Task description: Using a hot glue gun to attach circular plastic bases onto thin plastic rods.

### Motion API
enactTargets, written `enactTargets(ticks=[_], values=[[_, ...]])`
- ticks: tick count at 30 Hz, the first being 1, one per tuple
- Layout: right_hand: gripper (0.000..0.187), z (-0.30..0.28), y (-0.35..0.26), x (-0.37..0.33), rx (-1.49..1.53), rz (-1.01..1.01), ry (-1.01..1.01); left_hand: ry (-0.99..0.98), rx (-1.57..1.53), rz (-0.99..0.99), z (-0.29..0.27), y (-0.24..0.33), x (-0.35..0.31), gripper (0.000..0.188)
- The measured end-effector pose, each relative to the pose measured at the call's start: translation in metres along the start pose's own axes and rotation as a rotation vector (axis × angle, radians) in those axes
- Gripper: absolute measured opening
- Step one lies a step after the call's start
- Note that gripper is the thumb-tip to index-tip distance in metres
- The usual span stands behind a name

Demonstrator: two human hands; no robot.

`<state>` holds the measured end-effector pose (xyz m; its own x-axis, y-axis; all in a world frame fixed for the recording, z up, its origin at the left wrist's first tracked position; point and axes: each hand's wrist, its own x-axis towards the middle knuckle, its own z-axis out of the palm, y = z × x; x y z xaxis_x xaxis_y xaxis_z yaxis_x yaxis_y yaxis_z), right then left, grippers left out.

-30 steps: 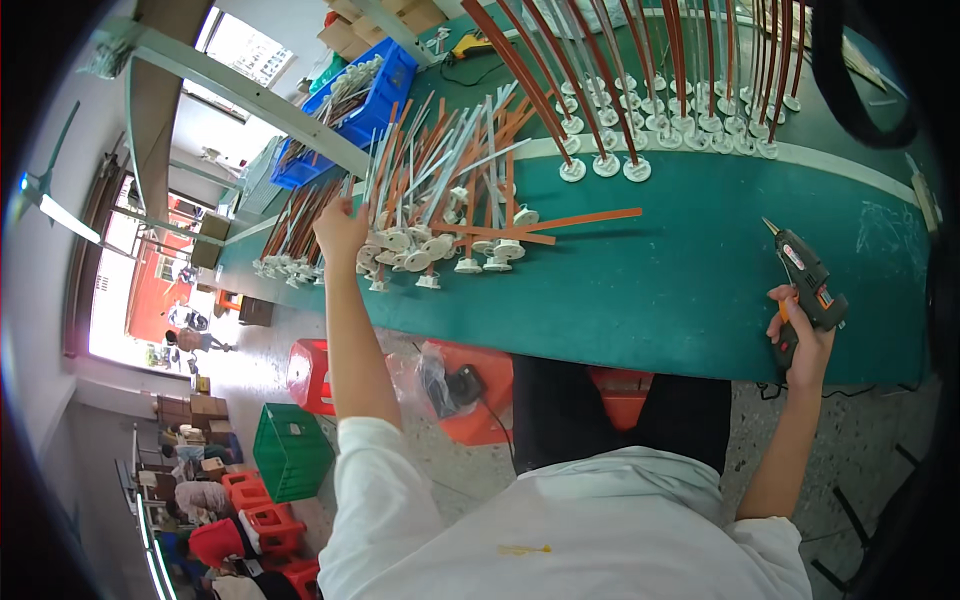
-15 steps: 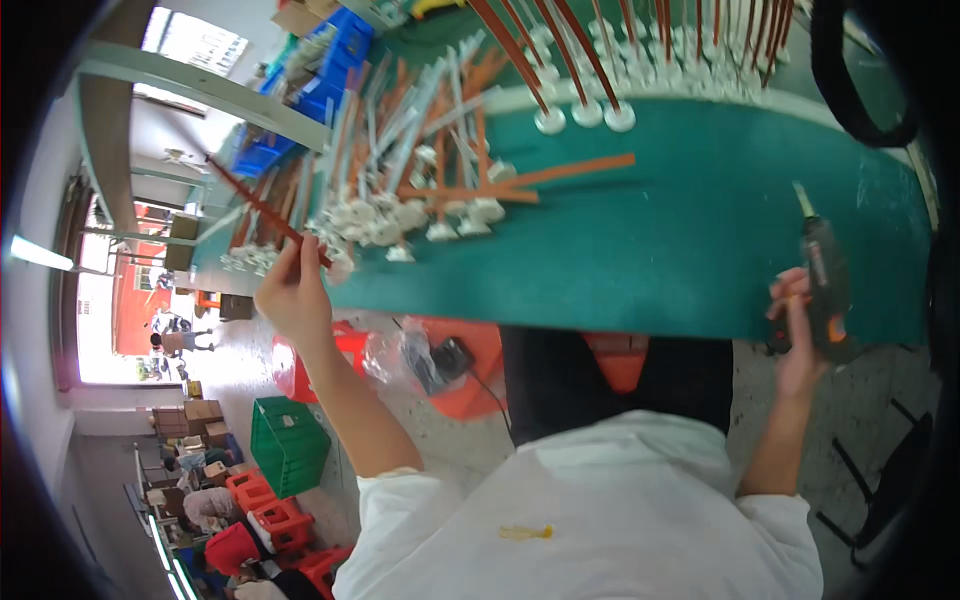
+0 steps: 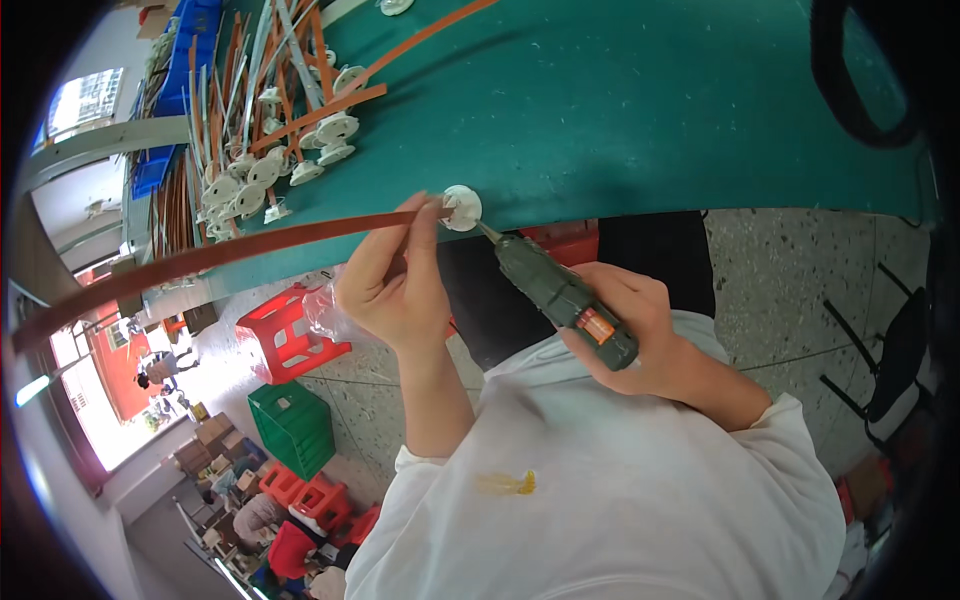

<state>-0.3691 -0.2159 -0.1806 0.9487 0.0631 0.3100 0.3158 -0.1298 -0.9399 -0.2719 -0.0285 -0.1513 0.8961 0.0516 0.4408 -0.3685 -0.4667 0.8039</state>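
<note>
Pinched between the thumb and fingers of my left hand (image 3: 395, 290) is a long brown strip (image 3: 230, 246), stretching out to the left. At its right end sits a round white base (image 3: 464, 212), tilted near the table's front edge. My right hand (image 3: 640, 315) is wrapped round a dark green glue gun (image 3: 545, 278) with an orange label. The gun's thin nozzle points up and left, at the base's lower right rim. Whether it touches the base I cannot tell.
On the green table (image 3: 640, 110), several brown and grey strips with white bases (image 3: 262, 168) lie piled at the left. A blue bin (image 3: 203, 55) stands behind them. Below the table are a red stool (image 3: 285, 335) and a green crate (image 3: 292, 428). A black chair (image 3: 900, 355) stands at right.
My left hand has brought the brown strip rightward, turning it so its base faces right. My right hand has carried the glue gun left, its nozzle now at the base. The view has shifted.
</note>
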Motion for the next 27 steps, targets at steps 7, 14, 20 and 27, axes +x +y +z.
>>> enactTargets(ticks=[7, 14, 20, 27], values=[[0.031, 0.007, 0.004, 0.009, -0.031, -0.006, 0.020, 0.115, -0.009, 0.086, 0.013, -0.003, -0.006, 0.012], [0.028, 0.010, 0.007, 0.015, -0.081, -0.007, 0.016, 0.071, 0.068, 0.173, 0.011, -0.009, -0.006, 0.012], [0.024, 0.010, 0.005, 0.017, -0.066, 0.038, 0.016, 0.079, -0.027, 0.131, 0.011, -0.012, -0.006, 0.011], [0.021, 0.010, 0.006, 0.015, -0.044, 0.053, 0.027, 0.069, -0.024, 0.113, 0.008, -0.010, -0.005, 0.010]])
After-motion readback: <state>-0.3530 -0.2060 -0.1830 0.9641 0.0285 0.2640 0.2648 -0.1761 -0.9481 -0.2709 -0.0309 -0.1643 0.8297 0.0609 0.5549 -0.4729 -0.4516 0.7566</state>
